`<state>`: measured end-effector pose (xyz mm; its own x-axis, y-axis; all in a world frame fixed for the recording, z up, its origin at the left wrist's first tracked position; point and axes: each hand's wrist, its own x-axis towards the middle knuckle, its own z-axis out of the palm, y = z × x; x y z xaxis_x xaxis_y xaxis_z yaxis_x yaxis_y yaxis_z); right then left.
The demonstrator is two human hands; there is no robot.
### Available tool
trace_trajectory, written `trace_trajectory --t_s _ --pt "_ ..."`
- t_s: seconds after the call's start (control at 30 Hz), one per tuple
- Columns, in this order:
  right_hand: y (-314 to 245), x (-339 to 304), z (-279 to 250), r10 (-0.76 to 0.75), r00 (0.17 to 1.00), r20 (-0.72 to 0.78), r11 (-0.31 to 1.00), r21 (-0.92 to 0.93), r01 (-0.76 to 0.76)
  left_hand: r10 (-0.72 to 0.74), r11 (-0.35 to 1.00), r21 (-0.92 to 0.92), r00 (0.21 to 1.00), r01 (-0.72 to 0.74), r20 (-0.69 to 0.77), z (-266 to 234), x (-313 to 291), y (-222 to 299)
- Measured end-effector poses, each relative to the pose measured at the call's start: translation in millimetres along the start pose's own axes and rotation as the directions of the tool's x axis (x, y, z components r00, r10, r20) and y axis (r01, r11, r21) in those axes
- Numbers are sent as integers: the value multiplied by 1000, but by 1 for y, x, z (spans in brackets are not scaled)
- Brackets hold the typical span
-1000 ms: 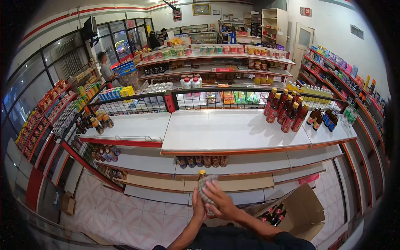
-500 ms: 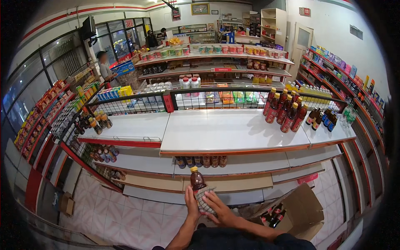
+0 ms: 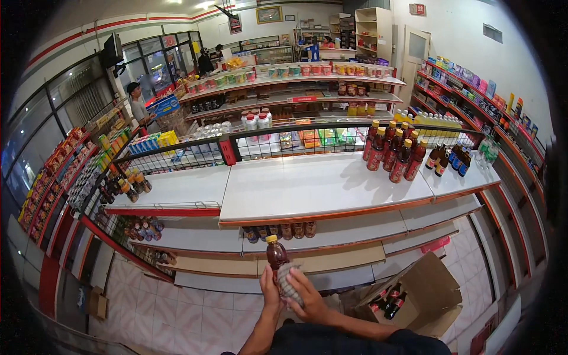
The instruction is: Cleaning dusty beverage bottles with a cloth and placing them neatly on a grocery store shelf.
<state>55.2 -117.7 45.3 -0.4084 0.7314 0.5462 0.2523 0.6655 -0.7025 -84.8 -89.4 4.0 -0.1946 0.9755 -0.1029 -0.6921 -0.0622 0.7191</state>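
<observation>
A dark brown-red drink bottle [image 3: 276,253] with a yellow cap is held tilted in front of me, below the shelf edge. My left hand [image 3: 270,291] wraps round its lower side. My right hand [image 3: 307,294] presses a grey checked cloth [image 3: 288,283] against the bottle's other side, its fingers closed over the cloth. The bottle's lower part is hidden by the hands and cloth. On the white top shelf [image 3: 284,188], to the right, stands a group of similar yellow-capped bottles [image 3: 393,152] with red labels.
An open cardboard box [image 3: 435,296] with several dark bottles [image 3: 393,303] is at lower right. Small brown bottles [image 3: 438,160] and blue-labelled ones stand right on the top shelf. Orange-capped bottles [image 3: 136,180] stand at its left end. A black wire rail [image 3: 331,139] backs the shelf. A person [image 3: 137,106] stands far left.
My right hand and the cloth have shifted slightly up along the bottle, with some blur on the cloth. The view has turned a little, so the shelves sit slightly further left.
</observation>
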Motion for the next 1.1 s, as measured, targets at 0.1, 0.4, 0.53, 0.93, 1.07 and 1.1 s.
trace_trajectory --t_s 0.1,0.4,0.53,0.93,1.07,1.1 --pt "3 -7 -2 -43 998 52 999 -24 44 63 991 120 997 -57 -41 -2 5 -5" --pt "22 45 -30 -17 982 -187 998 52 27 146 952 226 956 -205 254 16 -18 -22" --pt "20 31 -14 84 977 -198 984 173 -49 95 981 162 990 -111 104 14 -16 -10" --pt "18 19 -7 -37 999 16 998 -41 37 -28 997 67 1000 28 -5 -1 -17 -10" --pt "18 36 -14 56 990 -127 995 92 -44 -104 993 78 978 92 178 -9 -20 -11" --pt "16 39 -12 78 988 -131 992 109 -64 -89 990 124 982 68 165 -8 -19 -6"
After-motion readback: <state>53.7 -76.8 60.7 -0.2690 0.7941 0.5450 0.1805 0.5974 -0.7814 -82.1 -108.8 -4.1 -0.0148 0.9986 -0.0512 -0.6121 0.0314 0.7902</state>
